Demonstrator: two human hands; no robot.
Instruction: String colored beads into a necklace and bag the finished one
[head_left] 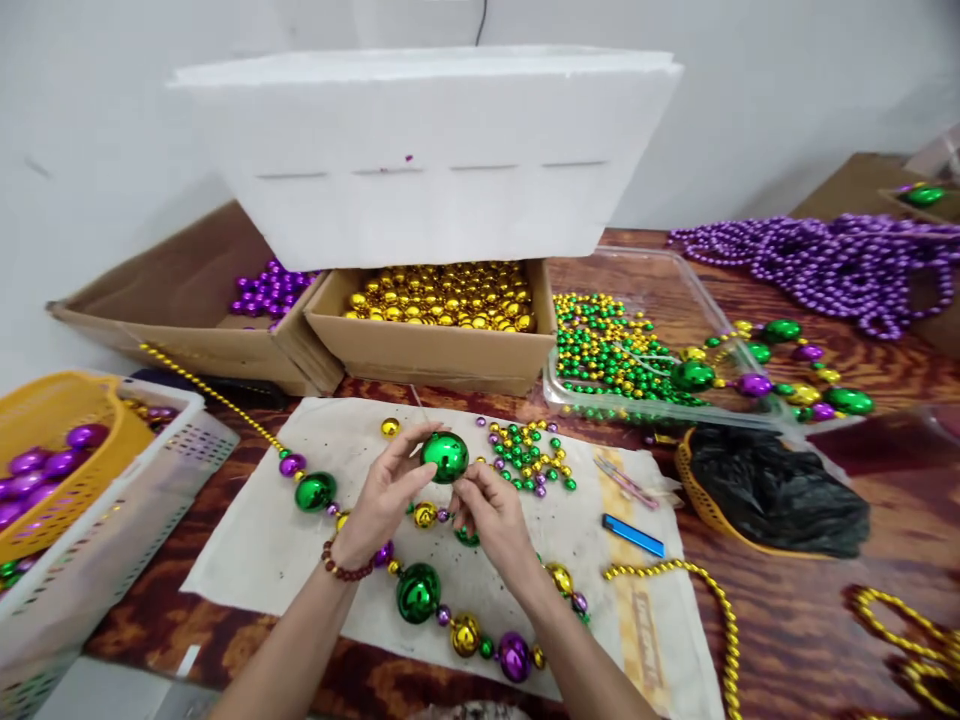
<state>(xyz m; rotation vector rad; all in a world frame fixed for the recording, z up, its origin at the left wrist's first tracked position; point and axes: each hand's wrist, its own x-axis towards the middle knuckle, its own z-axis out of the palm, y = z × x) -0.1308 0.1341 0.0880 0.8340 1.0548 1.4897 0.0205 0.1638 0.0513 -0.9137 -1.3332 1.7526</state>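
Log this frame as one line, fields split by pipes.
left hand: holds large green ball | right hand: at ball's lower edge | below: multicoloured bead strand on pale cloth | beyond: carton of gold beads

My ball (444, 457): shiny green. My bracelet (346, 566): reddish brown. String (418, 593) before me: green, gold, purple mixed. Cloth (247, 550): off-white, dark specks, yellowish stripe. Loose beads (526, 455): green, gold, purple. Cutter (634, 536): bright blue. Bag (780, 490): black. Foam (435, 125): white, row of dark dashes. Carton (442, 350): plain brown. Table (802, 620): dark red-brown, streaky grain.
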